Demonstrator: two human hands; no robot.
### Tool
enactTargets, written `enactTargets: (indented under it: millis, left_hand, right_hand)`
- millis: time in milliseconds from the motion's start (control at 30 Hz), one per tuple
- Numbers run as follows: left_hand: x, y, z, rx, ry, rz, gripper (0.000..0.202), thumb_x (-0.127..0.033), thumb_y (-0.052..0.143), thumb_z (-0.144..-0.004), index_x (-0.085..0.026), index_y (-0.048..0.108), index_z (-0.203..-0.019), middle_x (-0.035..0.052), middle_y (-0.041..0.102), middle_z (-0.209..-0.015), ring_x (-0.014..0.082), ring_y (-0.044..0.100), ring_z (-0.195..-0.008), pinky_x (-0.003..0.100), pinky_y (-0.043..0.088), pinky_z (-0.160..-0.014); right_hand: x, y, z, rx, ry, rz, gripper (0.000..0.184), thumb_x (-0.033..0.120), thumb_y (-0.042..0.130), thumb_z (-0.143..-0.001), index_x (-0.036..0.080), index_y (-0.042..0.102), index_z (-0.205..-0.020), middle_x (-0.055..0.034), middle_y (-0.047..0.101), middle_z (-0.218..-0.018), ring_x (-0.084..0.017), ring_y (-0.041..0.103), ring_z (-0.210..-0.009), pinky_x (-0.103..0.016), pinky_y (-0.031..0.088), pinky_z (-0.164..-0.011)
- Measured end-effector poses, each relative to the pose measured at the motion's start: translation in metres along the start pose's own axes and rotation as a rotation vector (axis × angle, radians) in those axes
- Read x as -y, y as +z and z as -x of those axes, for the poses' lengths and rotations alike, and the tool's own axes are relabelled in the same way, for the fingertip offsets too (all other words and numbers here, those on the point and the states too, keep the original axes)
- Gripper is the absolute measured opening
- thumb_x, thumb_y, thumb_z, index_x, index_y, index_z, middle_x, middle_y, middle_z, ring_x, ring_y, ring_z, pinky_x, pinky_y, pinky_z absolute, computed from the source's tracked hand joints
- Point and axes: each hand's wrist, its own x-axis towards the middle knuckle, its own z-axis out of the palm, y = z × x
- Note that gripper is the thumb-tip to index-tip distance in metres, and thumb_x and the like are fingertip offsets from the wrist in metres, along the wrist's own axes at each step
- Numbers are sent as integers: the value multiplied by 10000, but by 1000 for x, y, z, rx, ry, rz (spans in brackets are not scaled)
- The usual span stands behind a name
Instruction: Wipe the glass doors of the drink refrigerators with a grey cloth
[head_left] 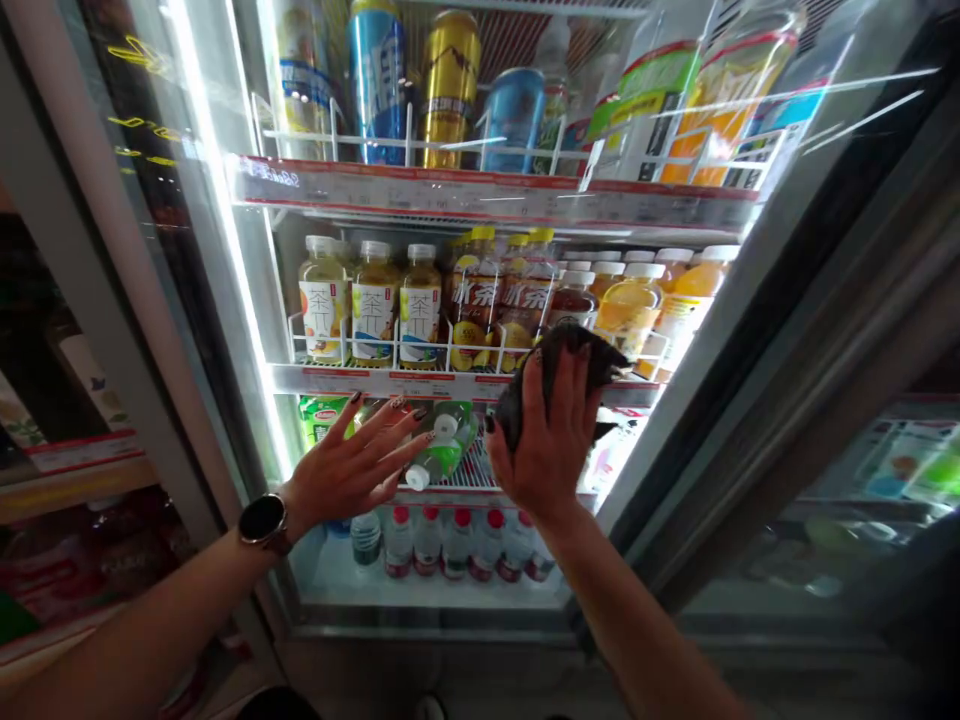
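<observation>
My right hand (546,432) presses a dark, crumpled cloth (597,362) with the fingers over it, in front of the middle shelf of a lit drinks fridge. The cloth appears to lie against the fridge's glass door (420,225), which shows faint reflections. My left hand (352,462) is spread with its fingers apart, lower and to the left, and holds nothing; whether it touches the glass I cannot tell. A dark-faced watch (262,520) is on my left wrist. Behind the left fingers lie green-labelled bottles (444,450) on a lower shelf.
Inside, the middle shelf holds tea bottles (375,305) and orange juice bottles (630,300). Cans (450,85) stand on the top shelf. Red-capped water bottles (457,545) line the bottom. A dark door frame (750,400) runs along the right, another shelf unit (75,455) along the left.
</observation>
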Motion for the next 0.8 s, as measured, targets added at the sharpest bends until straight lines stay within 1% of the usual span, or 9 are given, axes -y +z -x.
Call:
enactTargets:
  millis: [67, 133, 267, 333, 400, 467, 533, 700, 800]
  left_hand:
    - [0, 0, 0, 10, 7, -3, 652, -335, 653, -944, -253, 467, -1563, 31, 468, -1638, 255, 195, -1629, 542, 96, -1369]
    - [1, 0, 0, 11, 17, -5, 644, -337, 655, -945, -247, 476, -1558, 33, 467, -1638, 261, 190, -1630, 546, 99, -1368]
    - [1, -2, -1, -3, 11, 4, 599, -323, 630, -966, -239, 493, -1543, 29, 516, -1600, 251, 218, -1621, 538, 107, -1368]
    - [1, -3, -2, -6, 2, 17, 577, -318, 616, -976, -240, 499, -1535, 26, 541, -1580, 244, 262, -1608, 528, 104, -1369]
    - [1, -3, -2, -11, -6, 24, 582, -325, 618, -978, -244, 492, -1540, 27, 545, -1575, 240, 295, -1597, 523, 110, -1368]
    - [1, -3, -2, -15, -8, 30, 609, -326, 631, -971, -245, 474, -1554, 32, 543, -1577, 235, 294, -1598, 519, 110, -1369]
    - [1, -3, -1, -26, -7, 40, 653, -322, 653, -959, -240, 449, -1574, 44, 547, -1574, 235, 283, -1602, 515, 110, -1369]
    - [1, -3, -2, -17, -15, 49, 733, -290, 667, -937, -260, 387, -1613, 53, 518, -1600, 240, 285, -1604, 522, 115, -1367]
    - [1, -2, 0, -12, 6, 38, 696, -310, 679, -927, -257, 444, -1580, 47, 507, -1610, 254, 227, -1622, 541, 116, -1365]
  right_hand:
    - [10, 11, 30, 16, -36, 16, 869, 444, 526, -977, 171, 130, -1700, -211, 246, -1738, -432, 276, -1592, -656, 268, -1247]
    - [22, 20, 74, 73, -81, 16, 818, 434, 565, -959, 178, 262, -1675, -213, 378, -1682, -415, 340, -1568, -610, 285, -1246]
    - [39, 26, 161, 239, -182, -29, 575, 351, 601, -936, 218, 573, -1495, -167, 645, -1464, -345, 531, -1441, -522, 361, -1208]
    - [41, 25, 189, 302, -229, -70, 489, 312, 581, -941, 238, 643, -1421, -141, 711, -1374, -310, 607, -1360, -487, 412, -1170]
    - [37, 21, 199, 353, -274, -110, 482, 278, 565, -944, 248, 648, -1418, -125, 724, -1363, -285, 629, -1333, -463, 433, -1156]
    - [30, 16, 188, 385, -336, -140, 512, 268, 557, -951, 245, 614, -1460, -117, 701, -1409, -268, 611, -1361, -457, 416, -1182]
    - [21, 10, 155, 382, -392, -138, 558, 267, 550, -966, 228, 549, -1522, -123, 653, -1478, -262, 561, -1422, -468, 373, -1222]
    - [-2, -9, 22, 182, -296, -60, 742, 314, 541, -998, 196, 258, -1674, -161, 423, -1672, -307, 345, -1584, -547, 304, -1272]
    - [-8, -13, -33, 72, -184, -21, 827, 375, 513, -1006, 214, 98, -1703, -156, 279, -1739, -352, 254, -1617, -619, 272, -1275]
